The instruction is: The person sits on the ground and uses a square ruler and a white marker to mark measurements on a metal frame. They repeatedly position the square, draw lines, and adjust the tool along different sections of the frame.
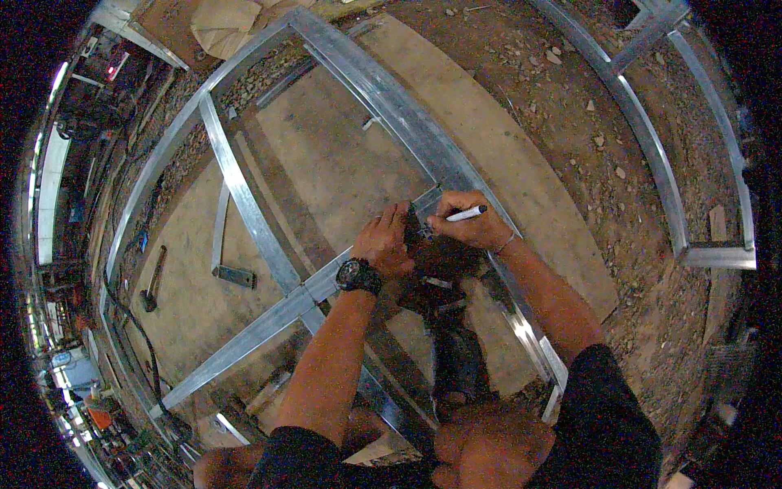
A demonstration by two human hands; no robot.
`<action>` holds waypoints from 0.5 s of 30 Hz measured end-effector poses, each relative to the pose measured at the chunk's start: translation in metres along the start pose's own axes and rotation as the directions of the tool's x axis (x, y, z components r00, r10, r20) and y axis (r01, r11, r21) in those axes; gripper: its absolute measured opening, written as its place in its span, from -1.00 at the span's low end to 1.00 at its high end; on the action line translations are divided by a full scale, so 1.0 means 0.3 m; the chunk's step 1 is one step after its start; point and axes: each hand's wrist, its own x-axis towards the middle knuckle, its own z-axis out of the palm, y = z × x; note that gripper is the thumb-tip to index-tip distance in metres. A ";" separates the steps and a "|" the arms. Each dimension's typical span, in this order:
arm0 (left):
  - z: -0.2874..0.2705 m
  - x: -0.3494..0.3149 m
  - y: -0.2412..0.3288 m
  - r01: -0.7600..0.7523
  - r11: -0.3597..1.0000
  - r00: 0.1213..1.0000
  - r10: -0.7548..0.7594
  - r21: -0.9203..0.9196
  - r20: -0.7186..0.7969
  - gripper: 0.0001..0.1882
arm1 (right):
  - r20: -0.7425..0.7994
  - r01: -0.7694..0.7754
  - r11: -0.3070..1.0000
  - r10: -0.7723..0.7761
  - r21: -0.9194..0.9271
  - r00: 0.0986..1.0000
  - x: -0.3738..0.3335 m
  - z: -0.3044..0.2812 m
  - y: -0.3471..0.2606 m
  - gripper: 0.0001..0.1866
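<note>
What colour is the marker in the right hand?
The marker is white with a black end; head view.

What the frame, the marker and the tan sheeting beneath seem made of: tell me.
Frame: probably bare metal, smooth and semi-bright, given its silvery faces and glints. Marker: likely smooth plastic, from its even white barrel. Tan sheeting: perhaps plywood or hardboard, dull, judging by its flat, stained surface.

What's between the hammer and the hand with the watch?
In the head view, an L-shaped tool and a silver bar lie between the hammer and the left hand.
</note>
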 end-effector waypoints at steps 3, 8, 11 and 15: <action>-0.005 0.006 0.019 0.004 1.000 1.000 -0.004 -0.005 -0.004 0.12 | 0.013 -0.003 1.000 0.004 -0.018 1.000 -0.006 -0.006 0.013 -0.78; 0.003 0.002 0.009 -0.006 1.000 1.000 0.007 0.019 -0.026 0.12 | 0.014 -0.057 0.998 0.057 -0.010 0.998 -0.007 0.007 0.015 -0.77; 0.005 -0.001 0.004 -0.027 1.000 0.999 0.027 0.001 -0.030 0.11 | -0.003 -0.034 0.999 0.034 -0.038 0.999 -0.008 0.012 0.012 -0.77; 0.026 -0.005 0.001 -0.063 0.998 0.992 0.066 0.030 -0.111 0.10 | 0.007 -0.032 0.999 0.032 0.002 0.999 -0.010 0.011 0.001 -0.76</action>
